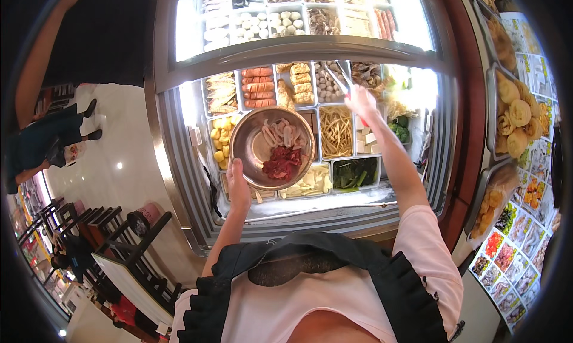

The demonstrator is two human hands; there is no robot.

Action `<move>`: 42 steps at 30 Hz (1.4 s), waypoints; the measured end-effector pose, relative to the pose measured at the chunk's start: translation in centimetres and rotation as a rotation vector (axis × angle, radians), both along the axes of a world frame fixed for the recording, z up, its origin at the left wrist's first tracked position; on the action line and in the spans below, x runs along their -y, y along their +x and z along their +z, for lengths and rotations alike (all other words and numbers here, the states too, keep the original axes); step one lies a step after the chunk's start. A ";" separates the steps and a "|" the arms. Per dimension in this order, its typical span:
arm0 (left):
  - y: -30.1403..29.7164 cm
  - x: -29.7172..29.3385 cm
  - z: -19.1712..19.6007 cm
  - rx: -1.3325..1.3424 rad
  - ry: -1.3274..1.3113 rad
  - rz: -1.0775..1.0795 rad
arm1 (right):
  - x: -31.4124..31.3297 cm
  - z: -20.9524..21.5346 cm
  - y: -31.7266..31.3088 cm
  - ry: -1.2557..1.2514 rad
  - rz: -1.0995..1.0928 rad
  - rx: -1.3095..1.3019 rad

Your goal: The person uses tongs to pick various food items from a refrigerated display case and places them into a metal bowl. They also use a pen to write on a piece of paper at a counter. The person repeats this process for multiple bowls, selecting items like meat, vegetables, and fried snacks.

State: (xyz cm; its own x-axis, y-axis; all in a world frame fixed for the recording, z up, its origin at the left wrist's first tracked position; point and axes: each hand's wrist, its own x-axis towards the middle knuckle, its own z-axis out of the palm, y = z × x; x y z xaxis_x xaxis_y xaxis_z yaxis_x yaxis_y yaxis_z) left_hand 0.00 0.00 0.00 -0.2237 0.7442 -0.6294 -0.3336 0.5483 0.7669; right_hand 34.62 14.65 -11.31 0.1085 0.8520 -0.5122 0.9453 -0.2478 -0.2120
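**A:** ok so closest to the camera is the person's chest, pink shirt [334, 301] with a black apron [394, 283] over it. What's in the hands?

**B:** left hand [237, 185] is wrapped round the near rim of a metal bowl [248, 146], fingers closed on it. The bowl hangs over the chilled food counter [179, 140], with red meat [283, 163] and pale strips [280, 133] inside.

**A:** and the right one?

**B:** right hand [361, 98] is stretched out past the bowl, closed round metal tongs [339, 77]. Their tips sit over the tray of small round balls [327, 83], open a little, can't tell if they've got anything.

**A:** what's around the bowl?

**B:** just right of it, a tray of pale sticks [337, 131], then greens [355, 175] nearer the person. Sausages [258, 87] lie behind the bowl, yellow pieces [219, 137] to its left.
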 end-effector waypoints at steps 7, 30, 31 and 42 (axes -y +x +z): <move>2.9 -3.2 -2.1 -0.109 0.090 -0.061 | 4.2 -4.3 -0.5 0.340 -0.025 -0.063; 10.0 -10.3 -10.2 -0.211 0.041 -0.196 | 11.5 10.9 0.3 0.236 -0.013 -0.445; 10.2 -10.3 -10.6 -0.164 0.164 -0.174 | 12.1 11.7 -0.3 0.292 0.094 -0.404; 9.4 -8.1 -9.3 -0.222 -0.008 -0.250 | 12.3 17.3 0.1 0.110 0.113 -0.424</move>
State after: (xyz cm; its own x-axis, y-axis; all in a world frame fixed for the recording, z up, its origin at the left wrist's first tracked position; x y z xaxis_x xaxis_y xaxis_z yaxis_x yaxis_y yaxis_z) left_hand 9.44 8.08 -9.26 -0.1674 0.7885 -0.5918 -0.0136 0.5984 0.8011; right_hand 34.73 2.38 6.01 -0.1884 0.8984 -0.3968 0.7894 -0.1018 -0.6054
